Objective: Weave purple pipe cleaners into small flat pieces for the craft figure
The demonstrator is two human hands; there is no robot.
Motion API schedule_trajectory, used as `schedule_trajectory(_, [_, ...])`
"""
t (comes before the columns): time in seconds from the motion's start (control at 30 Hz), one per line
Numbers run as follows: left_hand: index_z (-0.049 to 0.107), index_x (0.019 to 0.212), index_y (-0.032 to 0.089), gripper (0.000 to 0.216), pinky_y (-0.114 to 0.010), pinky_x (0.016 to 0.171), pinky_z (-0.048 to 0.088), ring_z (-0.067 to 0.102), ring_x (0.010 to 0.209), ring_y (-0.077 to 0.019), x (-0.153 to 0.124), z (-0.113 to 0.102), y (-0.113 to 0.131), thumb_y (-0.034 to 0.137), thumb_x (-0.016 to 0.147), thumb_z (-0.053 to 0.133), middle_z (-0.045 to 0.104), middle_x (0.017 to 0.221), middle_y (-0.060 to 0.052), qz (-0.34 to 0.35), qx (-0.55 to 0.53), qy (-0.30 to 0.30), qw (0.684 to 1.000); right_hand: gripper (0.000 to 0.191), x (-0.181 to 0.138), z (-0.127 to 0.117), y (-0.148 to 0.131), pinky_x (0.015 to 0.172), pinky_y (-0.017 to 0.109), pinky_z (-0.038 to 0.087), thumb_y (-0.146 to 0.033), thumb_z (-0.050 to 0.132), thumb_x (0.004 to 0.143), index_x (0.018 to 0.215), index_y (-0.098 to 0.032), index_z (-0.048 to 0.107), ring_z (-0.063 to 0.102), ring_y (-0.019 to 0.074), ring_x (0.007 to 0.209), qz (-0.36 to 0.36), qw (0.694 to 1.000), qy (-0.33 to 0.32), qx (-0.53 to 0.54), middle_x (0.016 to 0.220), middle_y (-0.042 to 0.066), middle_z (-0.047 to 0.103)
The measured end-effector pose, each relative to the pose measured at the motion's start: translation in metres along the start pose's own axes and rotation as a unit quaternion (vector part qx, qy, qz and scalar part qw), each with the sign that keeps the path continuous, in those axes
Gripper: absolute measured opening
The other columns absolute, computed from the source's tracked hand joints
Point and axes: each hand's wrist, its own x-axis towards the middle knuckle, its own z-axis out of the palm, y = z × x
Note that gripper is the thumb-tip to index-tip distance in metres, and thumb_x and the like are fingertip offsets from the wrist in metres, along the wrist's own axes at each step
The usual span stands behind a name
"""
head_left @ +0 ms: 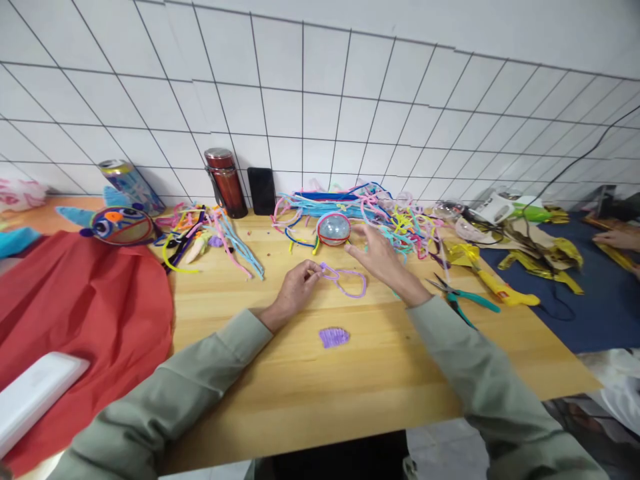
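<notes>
The left hand [299,287] pinches the nine-o'clock end of a purple loop [344,271], probably light, pliable and best held there; the right hand [379,255], fingers parted, stands at four o'clock of the clear ball [334,229], probably slick and best cupped around its sides.

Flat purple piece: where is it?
In the head view, the purple piece lies on the table at lower centre, nearer the person than the purple loop in the left hand.
</notes>
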Motion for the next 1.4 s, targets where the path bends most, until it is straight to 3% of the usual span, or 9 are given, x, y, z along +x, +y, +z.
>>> schedule_trajectory(0.17, [0.066,0.088,0.019,0.013,-0.024,0.065,0.042,0.050,0.063,-0.0123,-0.001,-0.002,0.002,0.031,0.092,0.068,0.067,0.075,0.002,-0.018,0.011,-0.002,1.000,0.064,0.064,0.032,0.015,0.125,0.059,0.042,-0.037,0.077,0.085,0.144,-0.017,0.062,0.058,0.0390,0.145,0.071,0.997,0.008,-0.011,0.153,0.020,0.064])
schedule_trajectory(0.33, [0.068,0.090,0.019,0.016,-0.026,0.065,0.043,0.052,0.064,-0.0137,-0.002,-0.004,0.002,0.035,0.092,0.066,0.069,0.080,0.000,-0.013,0.013,-0.013,1.000,0.070,0.074,0.053,0.019,0.119,0.055,0.049,-0.044,0.075,0.089,0.150,-0.016,0.057,0.063,0.0372,0.139,0.128,0.991,-0.036,-0.005,0.151,0.019,0.066])
schedule_trajectory(0.6, [0.067,0.090,0.020,0.023,-0.026,0.065,0.041,0.054,0.065,-0.0152,-0.001,-0.004,-0.004,0.043,0.091,0.066,0.068,0.076,0.000,-0.014,0.021,-0.018,1.000,0.067,0.052,0.031,0.015,0.130,0.053,0.037,-0.041,0.071,0.093,0.154,-0.019,0.056,0.050,0.0352,0.154,0.067,0.997,-0.029,0.015,0.162,0.016,0.058])
schedule_trajectory(0.73, [0.065,0.089,0.020,0.027,-0.026,0.064,0.040,0.052,0.063,-0.0139,-0.002,-0.003,-0.001,0.047,0.090,0.066,0.070,0.080,-0.001,-0.013,0.009,-0.017,1.000,0.056,0.015,0.009,0.018,0.124,0.051,0.044,-0.037,0.070,0.094,0.146,-0.019,0.063,0.061,0.0326,0.143,0.029,0.999,-0.008,0.027,0.152,0.016,0.067])
schedule_trajectory(0.83, [0.065,0.088,0.020,0.028,-0.026,0.064,0.039,0.049,0.061,-0.0131,-0.003,-0.003,0.003,0.048,0.089,0.066,0.070,0.080,-0.001,-0.019,0.013,-0.021,1.000,0.044,-0.019,0.006,0.024,0.113,0.050,0.054,-0.034,0.068,0.095,0.137,-0.022,0.069,0.071,0.0308,0.129,0.046,0.998,0.007,0.050,0.139,0.013,0.076])
schedule_trajectory(0.97, [0.066,0.087,0.021,0.031,-0.025,0.059,0.033,0.043,0.057,-0.0130,-0.004,-0.005,0.008,0.051,0.087,0.066,0.058,0.066,0.004,-0.034,0.036,-0.021,0.999,0.031,-0.045,0.007,0.032,0.107,0.046,0.058,-0.027,0.065,0.094,0.123,-0.022,0.074,0.076,0.0274,0.117,0.058,0.997,0.030,0.049,0.125,0.011,0.081])
schedule_trajectory(1.07, [0.067,0.088,0.021,0.032,-0.025,0.058,0.033,0.042,0.057,-0.0134,-0.004,-0.006,0.010,0.052,0.087,0.066,0.053,0.062,0.005,-0.035,0.049,-0.019,0.998,0.029,-0.041,-0.015,0.040,0.106,0.044,0.059,-0.026,0.063,0.095,0.121,-0.025,0.076,0.076,0.0259,0.116,0.058,0.995,0.080,0.032,0.125,0.009,0.082])
schedule_trajectory(1.17, [0.067,0.088,0.021,0.031,-0.026,0.060,0.037,0.046,0.059,-0.0140,-0.005,-0.006,0.009,0.052,0.087,0.066,0.060,0.067,0.003,-0.031,0.049,-0.022,0.998,0.031,-0.034,-0.058,0.052,0.105,0.046,0.060,-0.028,0.061,0.094,0.121,-0.023,0.077,0.077,0.0269,0.113,0.103,0.982,0.155,0.010,0.124,0.010,0.082])
schedule_trajectory(1.4, [0.068,0.090,0.022,0.026,-0.026,0.059,0.036,0.047,0.059,-0.0150,-0.004,-0.008,0.002,0.048,0.090,0.066,0.062,0.068,0.002,-0.020,0.063,-0.033,0.997,0.029,-0.041,-0.156,0.105,0.100,0.044,0.059,-0.032,0.063,0.091,0.110,-0.020,0.083,0.077,0.0273,0.106,0.215,0.962,0.128,-0.109,0.117,0.010,0.084])
